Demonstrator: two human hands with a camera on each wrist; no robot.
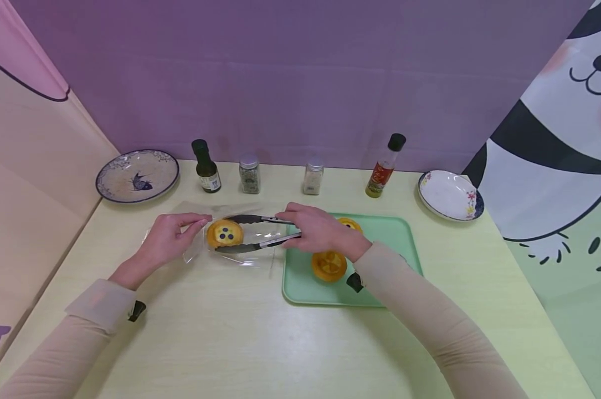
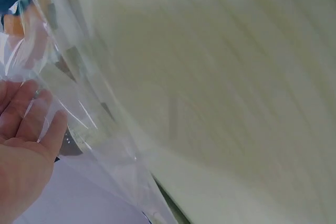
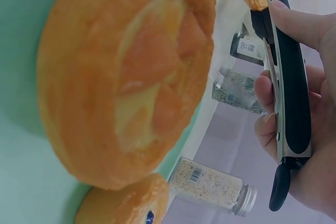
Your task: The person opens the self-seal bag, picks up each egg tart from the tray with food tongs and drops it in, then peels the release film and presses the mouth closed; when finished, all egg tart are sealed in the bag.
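My left hand (image 1: 168, 238) pinches the edge of a clear plastic bag (image 1: 252, 259) between thumb and fingers; its film spreads across the left wrist view. Metal tongs (image 1: 267, 242) with dark tips are held in my right hand (image 1: 320, 228), whose thumb lies along the black handle in the right wrist view. Between the tong tips sits a round tart (image 1: 225, 233) with blueberries on top, overlapped by the bag's film in the head view. Below my right forearm, a tart with fruit chunks (image 1: 329, 266) rests on a green tray (image 1: 300, 293). Another tart (image 1: 350, 224) shows partly behind the hand.
Along the back stand a dark bottle (image 1: 209, 174), two seasoning jars (image 1: 250, 176) and a red-labelled bottle (image 1: 381, 172). A fish-patterned plate (image 1: 126, 180) lies at the back left, a flowered dish (image 1: 447, 194) at the back right. A purple cloth wall closes off the table's far edge.
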